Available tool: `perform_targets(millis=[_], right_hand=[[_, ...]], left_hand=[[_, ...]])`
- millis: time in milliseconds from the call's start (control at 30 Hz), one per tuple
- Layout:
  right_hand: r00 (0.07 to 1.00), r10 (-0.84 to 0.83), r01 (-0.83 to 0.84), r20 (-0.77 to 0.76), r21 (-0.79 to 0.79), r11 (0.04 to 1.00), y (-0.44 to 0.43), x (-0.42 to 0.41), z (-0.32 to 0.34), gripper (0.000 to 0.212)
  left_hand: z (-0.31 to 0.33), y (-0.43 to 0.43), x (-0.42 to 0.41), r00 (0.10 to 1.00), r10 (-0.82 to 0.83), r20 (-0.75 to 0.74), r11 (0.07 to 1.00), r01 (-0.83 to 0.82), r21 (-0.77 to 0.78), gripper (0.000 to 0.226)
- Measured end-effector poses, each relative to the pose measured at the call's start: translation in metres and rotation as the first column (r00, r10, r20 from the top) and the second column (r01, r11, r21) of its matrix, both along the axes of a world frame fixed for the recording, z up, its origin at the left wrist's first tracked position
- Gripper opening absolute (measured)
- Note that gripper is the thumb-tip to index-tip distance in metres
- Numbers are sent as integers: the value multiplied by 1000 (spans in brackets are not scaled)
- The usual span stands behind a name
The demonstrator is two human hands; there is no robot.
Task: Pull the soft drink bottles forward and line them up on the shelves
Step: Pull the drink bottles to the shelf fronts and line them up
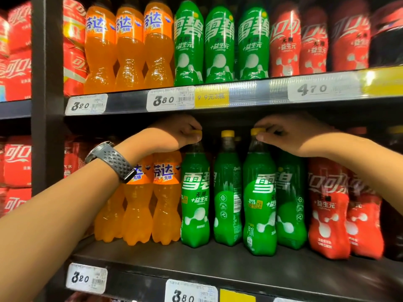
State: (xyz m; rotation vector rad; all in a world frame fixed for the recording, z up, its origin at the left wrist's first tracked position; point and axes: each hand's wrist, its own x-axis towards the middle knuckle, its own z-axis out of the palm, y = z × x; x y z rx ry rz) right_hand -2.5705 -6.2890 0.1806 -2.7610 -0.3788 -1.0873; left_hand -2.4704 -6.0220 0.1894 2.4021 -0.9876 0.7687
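Note:
On the lower shelf [218, 271] stand several green bottles with yellow caps. My left hand [174, 134] grips the cap of the leftmost green bottle [195, 203]. My right hand [290, 134] pinches the cap of another green bottle [259, 205], which stands furthest forward. Between them a green bottle [227, 199] stands untouched, its label turned sideways. A fourth green bottle [291, 203] sits behind my right wrist. Orange bottles [166, 199] stand to the left, red bottles [327, 208] to the right.
The upper shelf [239, 92] carries rows of orange, green and red bottles at its front edge, with price tags below. A dark upright post [46, 83] stands at the left, with red can packs [17, 160] beyond it. A grey watch is on my left wrist.

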Motion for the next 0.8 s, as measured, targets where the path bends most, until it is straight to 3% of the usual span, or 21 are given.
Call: perform_targets(millis=[133, 400, 700, 800], right_hand=[[987, 117, -107, -112, 86, 991, -2, 3, 8, 29], [964, 216, -193, -156, 147, 970, -8, 8, 14, 26], [983, 150, -142, -103, 86, 986, -11, 12, 12, 22], [982, 151, -143, -111, 74, 987, -12, 17, 11, 22]], left_hand=[[6, -3, 1, 998, -53, -36, 999, 53, 12, 33], [11, -8, 10, 995, -94, -43, 992, 97, 85, 31], [-2, 2, 5, 991, -27, 129, 992, 11, 126, 33], [-3, 0, 6, 992, -30, 121, 995, 18, 101, 36]])
